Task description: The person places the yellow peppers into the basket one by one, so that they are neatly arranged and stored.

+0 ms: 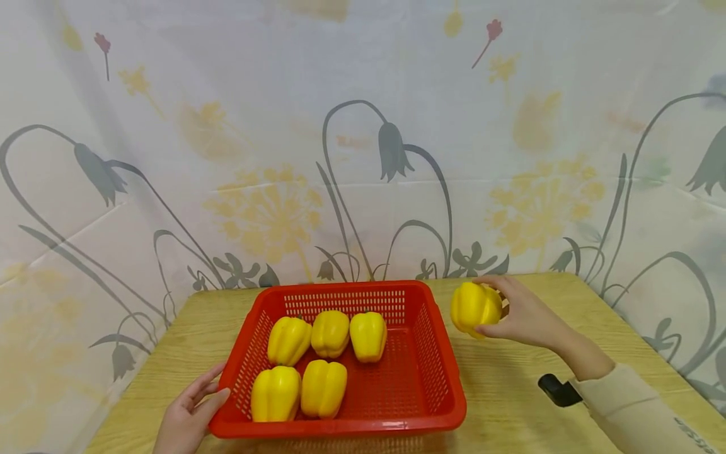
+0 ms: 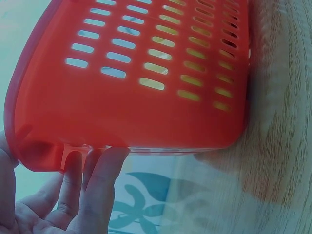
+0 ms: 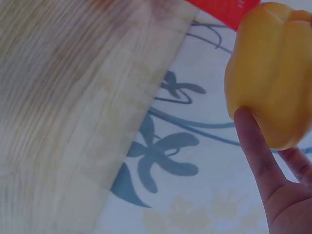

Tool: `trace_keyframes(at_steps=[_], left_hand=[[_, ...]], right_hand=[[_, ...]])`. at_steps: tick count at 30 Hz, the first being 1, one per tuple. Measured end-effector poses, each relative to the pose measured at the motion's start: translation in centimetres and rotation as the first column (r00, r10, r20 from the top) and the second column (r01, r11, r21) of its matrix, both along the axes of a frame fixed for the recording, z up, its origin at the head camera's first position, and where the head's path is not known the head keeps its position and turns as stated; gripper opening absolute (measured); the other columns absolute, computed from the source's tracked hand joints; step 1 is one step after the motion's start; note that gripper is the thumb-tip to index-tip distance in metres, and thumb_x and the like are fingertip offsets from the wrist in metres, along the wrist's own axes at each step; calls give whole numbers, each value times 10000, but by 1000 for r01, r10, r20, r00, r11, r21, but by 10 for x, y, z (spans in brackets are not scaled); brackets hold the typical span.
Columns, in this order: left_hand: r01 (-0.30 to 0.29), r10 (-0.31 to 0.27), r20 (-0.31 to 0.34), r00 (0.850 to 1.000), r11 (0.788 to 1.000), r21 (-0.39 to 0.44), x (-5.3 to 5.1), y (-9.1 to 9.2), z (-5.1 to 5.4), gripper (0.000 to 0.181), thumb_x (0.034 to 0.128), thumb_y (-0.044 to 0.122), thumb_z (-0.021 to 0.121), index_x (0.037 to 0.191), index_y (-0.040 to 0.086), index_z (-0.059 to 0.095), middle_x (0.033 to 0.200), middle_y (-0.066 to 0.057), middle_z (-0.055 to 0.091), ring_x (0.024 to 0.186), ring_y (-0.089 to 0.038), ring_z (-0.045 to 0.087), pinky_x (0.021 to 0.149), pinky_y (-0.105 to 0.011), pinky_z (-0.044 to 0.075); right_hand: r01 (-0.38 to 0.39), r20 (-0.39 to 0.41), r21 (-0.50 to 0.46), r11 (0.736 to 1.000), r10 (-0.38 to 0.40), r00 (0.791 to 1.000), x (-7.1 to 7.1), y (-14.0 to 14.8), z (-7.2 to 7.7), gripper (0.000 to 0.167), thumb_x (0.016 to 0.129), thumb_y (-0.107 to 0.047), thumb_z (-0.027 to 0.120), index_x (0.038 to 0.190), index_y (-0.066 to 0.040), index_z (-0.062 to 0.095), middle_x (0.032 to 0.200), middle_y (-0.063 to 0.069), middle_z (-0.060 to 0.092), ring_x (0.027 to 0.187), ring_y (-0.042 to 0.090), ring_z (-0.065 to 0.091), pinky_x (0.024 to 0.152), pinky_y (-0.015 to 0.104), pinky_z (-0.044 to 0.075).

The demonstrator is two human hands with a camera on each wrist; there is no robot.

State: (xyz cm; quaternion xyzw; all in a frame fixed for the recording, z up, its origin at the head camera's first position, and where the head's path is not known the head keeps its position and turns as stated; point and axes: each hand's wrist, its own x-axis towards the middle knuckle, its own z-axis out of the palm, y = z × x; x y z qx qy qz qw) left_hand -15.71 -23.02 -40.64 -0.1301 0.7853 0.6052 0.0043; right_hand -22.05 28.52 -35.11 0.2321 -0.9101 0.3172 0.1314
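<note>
My right hand [image 1: 518,315] holds a yellow bell pepper [image 1: 473,307] between thumb and fingers, just right of a red plastic basket [image 1: 448,378]. The right wrist view also has this bell pepper [image 3: 273,73], with the hand [image 3: 278,190] gripping it from below. At the basket's near left corner, my left hand [image 1: 190,413] grips the rim. In the left wrist view its thumb lies at the rim and its fingers [image 2: 100,185] are bent against the outer wall of the basket [image 2: 122,112]. Inside, several yellow bell peppers [image 1: 323,389] stand toward the left.
The basket stands on a wood-grain table [image 1: 510,391], its right part showing bare floor. Behind the table hangs a pale cloth [image 1: 363,221] printed with flowers. A black strap-like piece [image 1: 559,390] shows by the right sleeve [image 1: 629,403].
</note>
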Motion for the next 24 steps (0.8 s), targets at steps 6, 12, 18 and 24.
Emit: trace_keyframes(at_steps=[6,12,18,24], left_hand=[[-4,4,1,1000,1000,6,-1,0,0,656,868,250,675,1414,28,386,1077,-98,590,839,-120,633,688,-329,554],[-10,10,0,1000,1000,5,0,1,0,648,871,222,673,1413,18,384,1062,-97,596,814,-106,633,683,-324,554],[-9,9,-2,1000,1000,-2,0,1,0,664,859,253,685,1412,29,392,1084,-100,592,821,-93,627,688,-314,552],[-7,7,2,1000,1000,-8,-1,0,-1,665,863,261,680,1413,26,388,1091,-108,592,832,-101,629,697,-317,551]], right_hand=[[-32,-8,2,999,32,999,2,-11,13,718,679,-217,843,1279,-79,474,1150,122,470,876,241,489,642,270,530],[-70,11,-8,997,70,997,3,-22,21,728,674,-209,846,1281,-81,467,1176,116,466,873,231,482,651,276,535],[-91,62,-8,996,92,994,3,-37,27,767,675,-227,843,1304,-63,437,1180,106,456,926,246,468,663,259,527],[-121,77,-15,993,121,990,1,-55,32,774,665,-217,842,1303,-51,437,1145,86,470,933,241,468,665,252,526]])
